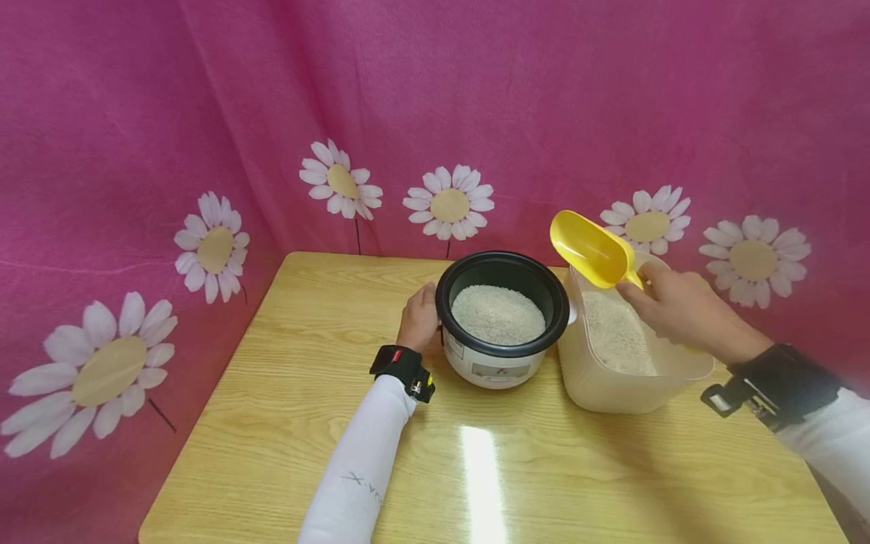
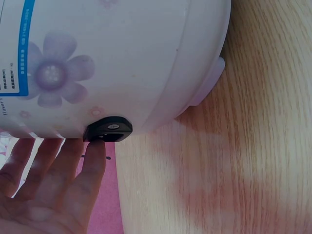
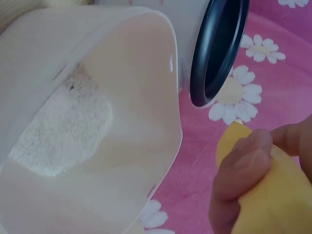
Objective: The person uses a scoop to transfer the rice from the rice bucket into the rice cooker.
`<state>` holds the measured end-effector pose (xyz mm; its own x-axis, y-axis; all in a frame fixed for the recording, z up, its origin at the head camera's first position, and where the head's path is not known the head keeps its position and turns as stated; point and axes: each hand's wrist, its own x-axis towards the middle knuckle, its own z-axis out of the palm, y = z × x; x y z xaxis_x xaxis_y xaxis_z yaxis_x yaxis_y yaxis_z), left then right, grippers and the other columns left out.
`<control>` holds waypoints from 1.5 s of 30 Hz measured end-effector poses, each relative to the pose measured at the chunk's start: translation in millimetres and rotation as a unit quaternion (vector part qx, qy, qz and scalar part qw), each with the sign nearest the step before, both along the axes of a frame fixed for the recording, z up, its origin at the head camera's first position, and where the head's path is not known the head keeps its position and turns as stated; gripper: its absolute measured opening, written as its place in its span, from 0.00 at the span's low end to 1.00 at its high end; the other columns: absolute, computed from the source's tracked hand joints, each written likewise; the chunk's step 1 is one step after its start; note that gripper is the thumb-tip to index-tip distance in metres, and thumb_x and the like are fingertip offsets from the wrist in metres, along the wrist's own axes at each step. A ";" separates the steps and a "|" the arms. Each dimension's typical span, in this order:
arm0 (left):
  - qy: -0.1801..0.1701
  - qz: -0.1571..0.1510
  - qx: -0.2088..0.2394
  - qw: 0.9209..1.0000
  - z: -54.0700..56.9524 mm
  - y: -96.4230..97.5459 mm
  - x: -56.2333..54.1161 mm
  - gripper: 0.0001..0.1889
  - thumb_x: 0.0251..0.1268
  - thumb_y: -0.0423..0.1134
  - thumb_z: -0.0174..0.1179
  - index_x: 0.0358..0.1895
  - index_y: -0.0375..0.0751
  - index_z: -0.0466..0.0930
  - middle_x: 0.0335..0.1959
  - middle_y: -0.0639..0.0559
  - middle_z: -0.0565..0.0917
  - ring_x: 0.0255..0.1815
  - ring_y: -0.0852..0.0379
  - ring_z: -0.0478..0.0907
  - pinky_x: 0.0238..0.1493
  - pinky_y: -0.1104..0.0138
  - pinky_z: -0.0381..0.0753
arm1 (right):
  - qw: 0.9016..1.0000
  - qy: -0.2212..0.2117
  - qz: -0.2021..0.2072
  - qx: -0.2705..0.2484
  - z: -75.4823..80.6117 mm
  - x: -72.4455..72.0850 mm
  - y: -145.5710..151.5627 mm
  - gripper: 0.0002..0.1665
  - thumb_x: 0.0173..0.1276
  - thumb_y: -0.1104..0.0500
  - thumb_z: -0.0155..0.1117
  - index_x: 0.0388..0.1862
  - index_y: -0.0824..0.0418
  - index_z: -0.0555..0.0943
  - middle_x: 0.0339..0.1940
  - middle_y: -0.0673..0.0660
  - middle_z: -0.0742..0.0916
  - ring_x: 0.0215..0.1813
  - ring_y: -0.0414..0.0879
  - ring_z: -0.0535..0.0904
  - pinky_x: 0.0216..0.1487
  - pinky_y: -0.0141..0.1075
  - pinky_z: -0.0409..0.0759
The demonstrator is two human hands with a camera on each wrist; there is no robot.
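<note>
1. Here's the pink daisy-print cloth point(image 1: 435, 91), walling the scene at the back and left, right up against the table's far edge.
2. Now the wooden table point(image 1: 272, 438): a broad stretch of wood runs left of the left forearm, and there's more room in front of both vessels.
3. The translucent container point(image 1: 598, 397) stands upright on the right half, set back, its rim open, pale grain point(image 1: 615, 336) lying inside.
4. Just beside it, the white cooker point(image 1: 461, 366), upright and near the far edge, black rim uncovered! The gap to the container is tight; whether they touch, I cannot tell.
5. Right hand point(image 1: 673, 306), up in the air, fingers wrapped round the scoop's handle.
6. Left hand point(image 1: 416, 321), fingers extended, steady against the cooker's left side, one fingertip at the black bracket point(image 2: 112, 129).
7. In the cooker, a mound of pale grain point(image 1: 499, 316), well below the rim.
8. And the yellow scoop point(image 1: 591, 249)! Tilted, held high near the container's far-left corner, its yellow inside showing; cloth shows between it and the rim in the right wrist view.
</note>
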<state>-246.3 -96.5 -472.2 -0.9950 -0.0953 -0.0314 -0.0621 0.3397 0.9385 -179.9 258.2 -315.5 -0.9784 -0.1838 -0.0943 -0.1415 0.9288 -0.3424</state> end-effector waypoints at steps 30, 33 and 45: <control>-0.038 0.004 0.027 0.999 1.4 -2.1 2.7 0.28 0.86 0.57 0.33 0.64 0.44 0.78 0.49 0.42 0.80 0.61 0.47 0.77 0.65 0.50 0.77 | 0.993 -0.058 -0.013 0.102 -33.2 -2.2 43.0 0.24 0.79 0.48 0.47 0.43 0.71 0.75 0.24 0.59 0.78 0.26 0.52 0.73 0.26 0.41 0.71; -0.039 0.004 0.028 0.999 2.1 -1.6 3.2 0.28 0.86 0.57 0.33 0.68 0.45 0.76 0.56 0.41 0.82 0.66 0.47 0.76 0.69 0.48 0.76 | 0.992 -0.066 -0.016 0.104 -36.1 -3.1 42.2 0.23 0.78 0.50 0.48 0.45 0.71 0.73 0.25 0.61 0.78 0.26 0.53 0.73 0.26 0.41 0.72; -0.030 -0.005 0.024 0.999 2.9 0.3 2.9 0.27 0.86 0.56 0.33 0.64 0.45 0.78 0.54 0.43 0.82 0.63 0.47 0.77 0.67 0.50 0.76 | 0.991 -0.072 -0.029 0.112 -53.6 -7.9 44.2 0.10 0.67 0.56 0.55 0.30 0.62 0.76 0.21 0.56 0.76 0.24 0.51 0.71 0.26 0.41 0.70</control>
<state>-243.4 -96.2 -469.3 -0.9920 -0.0825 -0.0959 -0.1163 0.2954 0.9483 -187.9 302.4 -369.1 -0.9602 -0.0860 -0.2657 -0.0499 0.9890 -0.1395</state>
